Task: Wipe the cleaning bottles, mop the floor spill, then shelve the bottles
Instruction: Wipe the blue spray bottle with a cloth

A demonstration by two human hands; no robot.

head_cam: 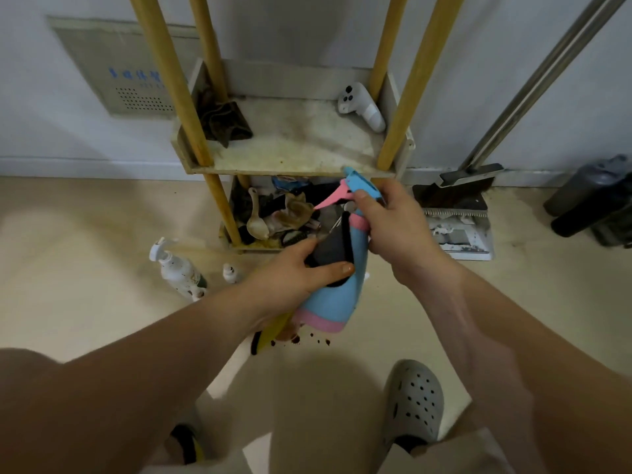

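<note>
Right hand (pixel 393 227) grips blue bottle (pixel 335 299) by the neck, just under its blue-pink trigger head. Left hand (pixel 290 278) holds dark cloth (pixel 333 248) pressed on the bottle's side, thumb across the cloth, fingers curled round behind. Bottle is in the air in front of the shelf (pixel 290 145), tilted, with its head up toward the shelf and its pink base down toward the person.

Under the base, on the beige floor (pixel 85 234), are brown spill (pixel 307 340) spots and a yellow pad (pixel 270 333) with a dark edge, partly hidden by the left wrist. White bottle (pixel 178 268), speckled brown, is on the floor to the left, with a small bottle (pixel 229 272) near it.

Shelf has yellow posts and stands against the wall. Its stained middle tray holds a brown rag (pixel 222 121) back left and a white controller (pixel 360 106) back right. Lower tray is packed with clutter, including a pale spoon (pixel 256 217). Dustpan (pixel 455 217) sits right of the shelf, with a metal handle (pixel 547 73) slanting up past the wall. Dark objects at far right, cannot tell what. Grey clog (pixel 412 401) is at lower right.
</note>
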